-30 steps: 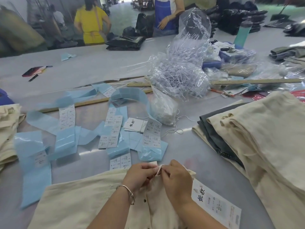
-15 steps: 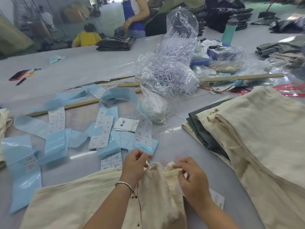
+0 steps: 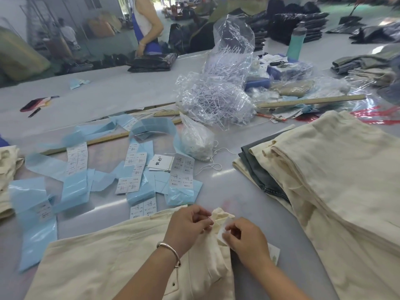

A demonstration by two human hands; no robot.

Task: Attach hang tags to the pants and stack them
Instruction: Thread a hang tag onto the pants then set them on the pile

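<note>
A clear plastic bag (image 3: 218, 83) is standing open at 12 o'clock on the table (image 3: 112, 92), holding a tangle of white fastener strings, with a smaller knotted bag (image 3: 195, 141) of white cord just below it. At 6 o'clock the left hand (image 3: 187, 224) and right hand (image 3: 245, 238) are pinching, fingers curled narrow, a bunched fold of the cream pants (image 3: 108, 263), the hang tag (image 3: 273, 254) peeking out under the right hand. Bare tabletop is lying between this work and the stack of folded pants (image 3: 333, 180) at 3 o'clock; blue label strips (image 3: 73, 189) are crowding 9 to 11 o'clock.
</note>
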